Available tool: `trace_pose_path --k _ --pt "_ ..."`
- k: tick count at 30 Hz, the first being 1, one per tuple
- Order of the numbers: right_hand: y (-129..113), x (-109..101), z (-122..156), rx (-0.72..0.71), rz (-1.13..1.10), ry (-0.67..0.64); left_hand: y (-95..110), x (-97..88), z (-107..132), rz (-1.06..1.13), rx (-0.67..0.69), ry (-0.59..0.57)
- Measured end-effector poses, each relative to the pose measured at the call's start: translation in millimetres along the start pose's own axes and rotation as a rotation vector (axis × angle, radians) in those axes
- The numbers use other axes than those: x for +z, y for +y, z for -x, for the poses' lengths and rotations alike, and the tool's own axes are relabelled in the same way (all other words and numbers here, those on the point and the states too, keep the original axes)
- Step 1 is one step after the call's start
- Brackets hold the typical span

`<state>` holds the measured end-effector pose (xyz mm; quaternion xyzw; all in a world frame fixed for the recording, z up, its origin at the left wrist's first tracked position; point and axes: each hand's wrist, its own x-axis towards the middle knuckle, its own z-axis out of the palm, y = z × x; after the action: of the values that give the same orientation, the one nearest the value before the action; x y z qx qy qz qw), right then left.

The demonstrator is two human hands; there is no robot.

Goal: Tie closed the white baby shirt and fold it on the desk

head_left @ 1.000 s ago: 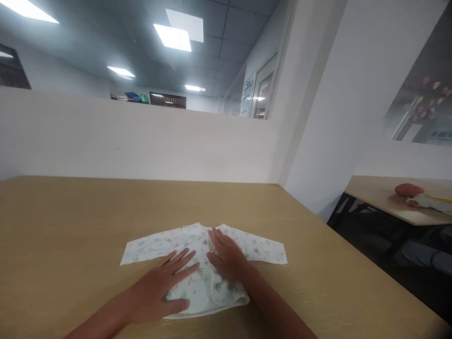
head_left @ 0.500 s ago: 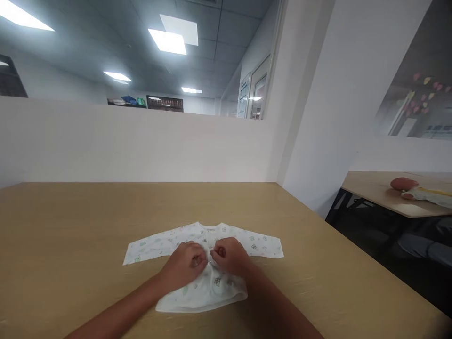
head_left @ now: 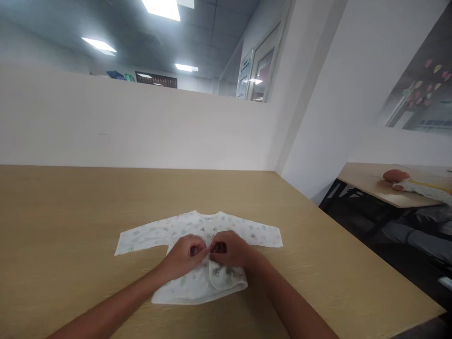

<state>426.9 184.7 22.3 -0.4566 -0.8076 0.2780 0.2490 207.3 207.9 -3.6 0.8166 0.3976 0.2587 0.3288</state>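
Fingers of both my hands are curled and pinching at the front opening of the small white printed cotton baby shirt (head_left: 203,254). I note my left hand (head_left: 185,254) clenched on the fabric at the shirt's centre, knuckles touching my right hand (head_left: 229,249), which grips the overlapping front flap. I see the shirt lying flat on the light wooden table (head_left: 70,212), sleeves spread to either side. Far right, a second wooden table (head_left: 374,186) carries a doll (head_left: 413,183) lying down.
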Motion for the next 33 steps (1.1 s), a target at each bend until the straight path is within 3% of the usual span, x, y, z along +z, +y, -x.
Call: trace_pose_path --k 7,15,24,28,33 --pt "7.3 -0.5 -2.6 0.030 0.001 -0.039 -6.8 7.8 -3.4 -0.075 -0.044 0.020" --pt "5.1 1.7 -2.6 0.023 -0.051 -0.036 -9.3 1.8 0.4 -0.017 -0.029 -0.068" --pt "11.0 11.5 -5.1 0.000 -0.193 0.091 -12.6 1.4 -1.9 0.263 -0.061 -0.051" --pt "7.3 8.1 -4.8 0.018 -0.221 0.032 -15.2 1.3 -4.1 0.382 -0.067 -0.058" --pt "-1.0 1.6 -3.2 0.044 -0.263 -0.081 -14.3 -4.7 -6.0 0.635 -0.084 -0.146"
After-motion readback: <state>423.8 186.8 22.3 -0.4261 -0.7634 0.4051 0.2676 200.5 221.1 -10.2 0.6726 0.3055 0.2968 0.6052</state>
